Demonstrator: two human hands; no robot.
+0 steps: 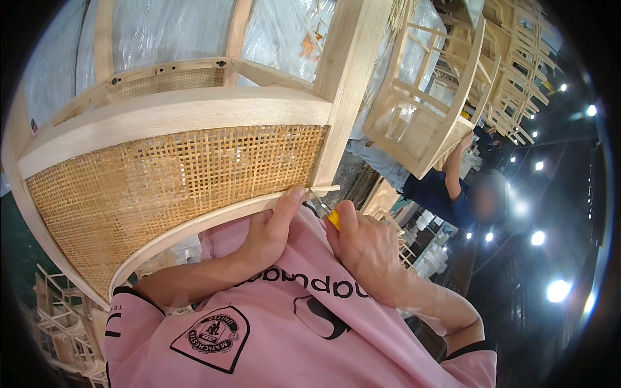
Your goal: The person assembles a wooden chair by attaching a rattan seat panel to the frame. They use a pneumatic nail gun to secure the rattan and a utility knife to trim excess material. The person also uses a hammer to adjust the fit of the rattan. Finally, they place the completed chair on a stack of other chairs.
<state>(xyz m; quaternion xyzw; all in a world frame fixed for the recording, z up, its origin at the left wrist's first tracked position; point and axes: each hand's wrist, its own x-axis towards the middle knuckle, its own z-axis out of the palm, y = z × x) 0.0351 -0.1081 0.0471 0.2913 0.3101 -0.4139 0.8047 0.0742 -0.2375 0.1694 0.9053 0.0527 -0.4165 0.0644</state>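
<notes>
My left hand (275, 223) is closed at the right end of a curved wooden rail, its thumb pressed beside a thin pale strip (328, 189) whose end sticks out past the frame post. The fingers beneath are partly hidden. Gripped in my right hand (370, 249) is a yellow-handled tool (334, 218) with a narrow metal tip, angled up to the strip beside my left thumb. Whether the tip is a blade I cannot tell. Above both hands, a woven cane panel (187, 171) fills the light wooden chair frame (194, 107).
Plastic-wrapped pieces (174, 32) stand behind the frame. At the right, a person in a dark shirt (446, 200) works at another wooden chair frame (420, 123). More chair frames (511, 71) are stacked beyond, and others (65, 323) stand at lower left.
</notes>
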